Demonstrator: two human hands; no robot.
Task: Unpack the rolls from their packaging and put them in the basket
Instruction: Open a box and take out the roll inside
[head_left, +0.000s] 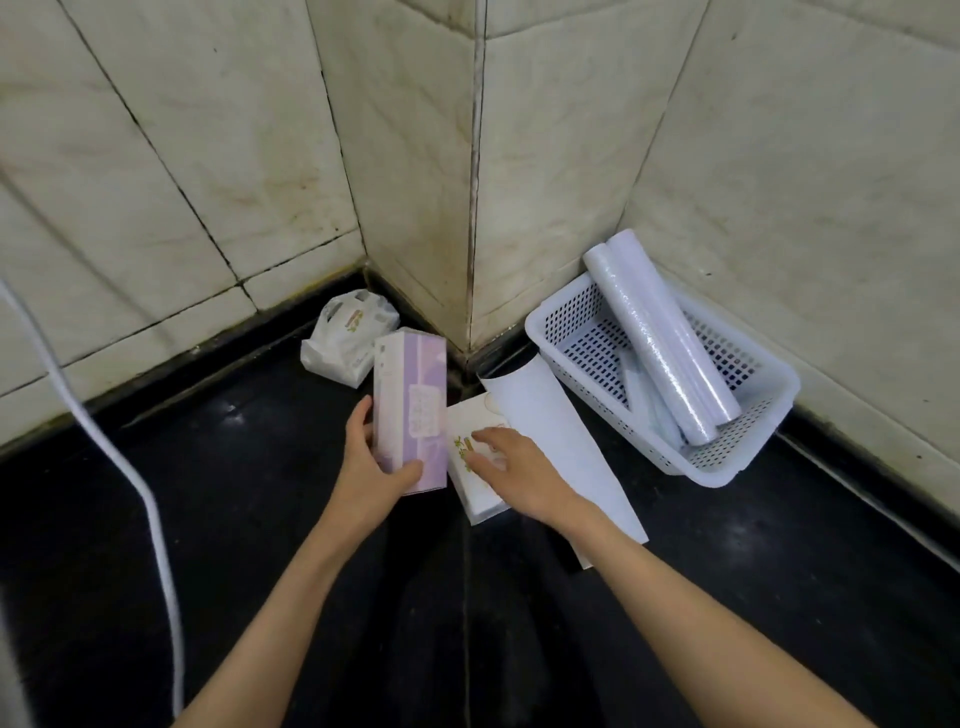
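My left hand (375, 462) grips the lower end of a long purple and white box (411, 410), held upright over the black floor. Just right of it lies a white box (475, 483) with green print, and my right hand (511, 467) rests on top of it with the fingers spread. A white perforated basket (727, 447) stands by the right wall. Inside it two clear film rolls (657, 338) lean against the far rim, with folded plastic beneath them.
A flat white sheet (566, 441) lies between the white box and the basket. A crumpled white plastic bag (348, 332) sits in the wall corner behind the boxes. A white cable (150, 519) runs down the left side. Tiled walls close off the back and right.
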